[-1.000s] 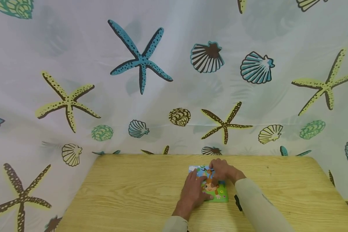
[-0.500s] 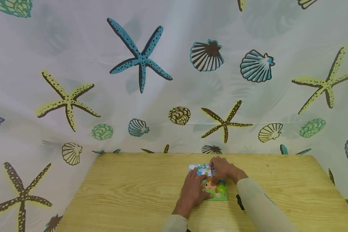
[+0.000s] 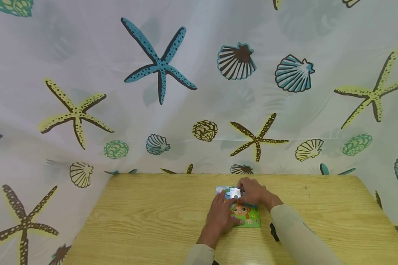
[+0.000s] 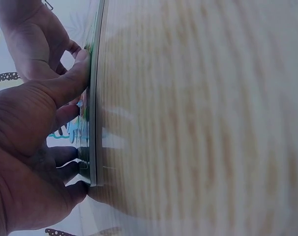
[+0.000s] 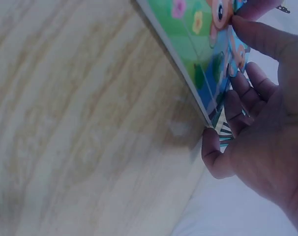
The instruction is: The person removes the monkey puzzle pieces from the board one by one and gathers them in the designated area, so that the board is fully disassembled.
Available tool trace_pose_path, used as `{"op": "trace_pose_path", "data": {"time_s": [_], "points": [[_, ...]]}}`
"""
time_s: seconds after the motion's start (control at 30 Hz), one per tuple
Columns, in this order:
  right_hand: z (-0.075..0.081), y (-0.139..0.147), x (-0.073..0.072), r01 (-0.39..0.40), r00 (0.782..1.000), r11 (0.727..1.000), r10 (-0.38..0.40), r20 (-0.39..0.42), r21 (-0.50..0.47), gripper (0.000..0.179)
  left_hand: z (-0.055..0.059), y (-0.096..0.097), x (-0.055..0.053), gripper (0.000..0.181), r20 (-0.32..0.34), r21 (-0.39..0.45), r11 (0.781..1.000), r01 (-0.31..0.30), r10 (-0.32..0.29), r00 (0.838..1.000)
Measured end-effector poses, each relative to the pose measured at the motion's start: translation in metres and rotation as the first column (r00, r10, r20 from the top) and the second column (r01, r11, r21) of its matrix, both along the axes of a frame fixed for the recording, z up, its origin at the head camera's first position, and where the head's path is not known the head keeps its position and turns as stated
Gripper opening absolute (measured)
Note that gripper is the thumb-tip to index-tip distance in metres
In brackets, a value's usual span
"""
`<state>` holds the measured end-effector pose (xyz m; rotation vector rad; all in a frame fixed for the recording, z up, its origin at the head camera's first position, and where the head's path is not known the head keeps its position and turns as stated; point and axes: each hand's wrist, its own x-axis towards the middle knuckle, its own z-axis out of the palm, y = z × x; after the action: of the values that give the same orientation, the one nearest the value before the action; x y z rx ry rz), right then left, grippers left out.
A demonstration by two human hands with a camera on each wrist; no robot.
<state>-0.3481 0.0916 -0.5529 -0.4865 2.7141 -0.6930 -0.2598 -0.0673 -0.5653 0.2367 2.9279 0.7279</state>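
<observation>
A jigsaw puzzle (image 3: pixel 254 218) with a cartoon monkey on green grass lies flat on the table. My left hand (image 3: pixel 220 215) rests on its left side with the fingers spread, the thumb near the front edge; in the left wrist view those fingertips touch the puzzle's face. At the back of the puzzle my right hand (image 3: pixel 253 192) pinches a puzzle piece (image 3: pixel 234 193) between thumb and fingers; the piece catches a bright glare. In the right wrist view this piece (image 5: pixel 239 55), with an orange picture, stands slightly tilted off the puzzle. The right hand covers the puzzle's back right corner.
The wood-grain table (image 3: pixel 152 217) extends to both sides of the puzzle. A white curtain (image 3: pixel 199 84) printed with starfish and shells hangs behind the table and at its sides. A black strap (image 3: pixel 274 232) shows beside the right sleeve.
My right hand has shifted slightly left at the back of the puzzle, and the piece under it has tilted into a glare. More of the monkey's face shows. The left hand stays in place.
</observation>
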Motion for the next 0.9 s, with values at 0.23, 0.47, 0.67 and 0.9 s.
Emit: {"op": "trace_pose_path", "data": {"time_s": [0.23, 0.47, 0.67, 0.9], "points": [[-0.003, -0.001, 0.001, 0.004, 1.0, 1.0, -0.003, -0.031, 0.021, 0.039, 0.0, 0.0, 0.0, 0.072, -0.001, -0.013, 1.0, -0.006, 0.006, 1.0], [-0.003, 0.003, 0.003, -0.04, 0.993, 0.997, 0.047, -0.111, 0.063, 0.036, -0.002, 0.0, -0.001, 0.074, -0.005, -0.018, 1.0, -0.007, 0.007, 1.0], [-0.007, 0.01, 0.002, -0.096, 0.965, 0.988, 0.122, -0.232, 0.12, 0.025, -0.001, 0.0, 0.0, 0.075, -0.016, -0.033, 0.999, -0.006, 0.005, 1.0], [-0.007, 0.018, 0.002, -0.099, 0.941, 0.982, 0.144, -0.306, 0.159, 0.024, -0.002, 0.001, 0.0, 0.073, -0.016, -0.035, 0.999, -0.007, 0.007, 1.0]]}}
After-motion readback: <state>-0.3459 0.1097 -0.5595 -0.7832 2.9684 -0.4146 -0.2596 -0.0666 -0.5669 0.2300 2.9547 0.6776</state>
